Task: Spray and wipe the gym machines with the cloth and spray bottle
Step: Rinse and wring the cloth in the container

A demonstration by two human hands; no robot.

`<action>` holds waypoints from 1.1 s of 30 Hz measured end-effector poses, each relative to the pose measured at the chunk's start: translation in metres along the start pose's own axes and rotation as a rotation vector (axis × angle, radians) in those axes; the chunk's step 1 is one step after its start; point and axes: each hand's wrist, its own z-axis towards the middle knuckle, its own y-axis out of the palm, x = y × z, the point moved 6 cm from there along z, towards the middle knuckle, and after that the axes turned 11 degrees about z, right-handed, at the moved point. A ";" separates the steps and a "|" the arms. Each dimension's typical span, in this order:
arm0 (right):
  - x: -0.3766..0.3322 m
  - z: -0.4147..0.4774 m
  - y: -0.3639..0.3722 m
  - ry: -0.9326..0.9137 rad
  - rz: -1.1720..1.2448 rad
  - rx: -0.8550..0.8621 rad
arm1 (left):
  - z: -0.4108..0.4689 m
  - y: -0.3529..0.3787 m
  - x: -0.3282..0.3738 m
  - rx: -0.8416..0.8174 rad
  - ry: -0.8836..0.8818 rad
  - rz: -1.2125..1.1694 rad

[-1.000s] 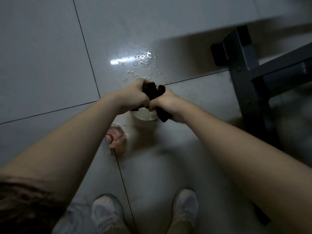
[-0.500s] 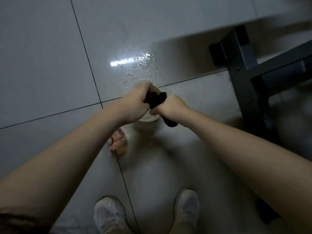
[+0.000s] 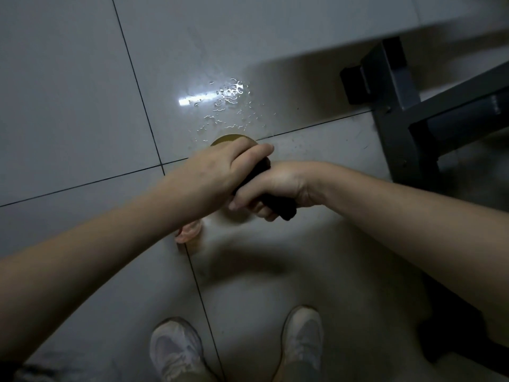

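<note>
Dark cloth (image 3: 278,206) being gripped in both your hands above a grey tiled floor (image 3: 68,106).
Your left hand (image 3: 220,172) and right hand (image 3: 272,188) are curling tightly round the rolled cloth, over a round bowl (image 3: 228,139) of yellowish liquid. A clear pinkish bottle (image 3: 190,232) is showing beneath your left forearm, with a grey machine frame (image 3: 399,119) at your right.

Dim, floor glare (image 3: 192,100), soft shadows, blur
</note>
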 end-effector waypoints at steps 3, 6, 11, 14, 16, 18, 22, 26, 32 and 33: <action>-0.013 -0.002 -0.006 -0.088 -0.109 0.170 | 0.007 -0.003 -0.008 -0.046 -0.043 0.060; -0.020 0.004 -0.013 -0.140 -0.209 0.358 | 0.012 0.001 -0.017 -0.111 -0.104 0.136; -0.019 0.020 -0.019 -0.136 -0.617 0.602 | 0.017 0.024 -0.029 -0.383 -0.279 0.305; -0.013 0.029 -0.028 -0.146 -0.605 0.739 | 0.016 0.040 -0.037 -0.544 -0.370 0.346; -0.015 0.033 -0.033 -0.161 -0.684 0.820 | 0.015 0.051 -0.043 -0.535 -0.426 0.317; -0.019 0.036 -0.037 -0.185 -0.762 0.879 | 0.014 0.059 -0.049 -0.533 -0.504 0.228; -0.027 0.036 -0.044 -0.223 -0.906 0.951 | 0.018 0.068 -0.060 -0.555 -0.605 0.138; -0.026 0.037 -0.044 -0.237 -1.000 0.944 | 0.017 0.075 -0.059 -0.580 -0.643 0.014; -0.031 0.034 -0.041 -0.249 -1.084 0.917 | 0.010 0.074 -0.058 -0.555 -0.742 -0.128; -0.030 0.033 -0.039 -0.244 -1.101 0.906 | 0.009 0.073 -0.057 -0.552 -0.749 -0.143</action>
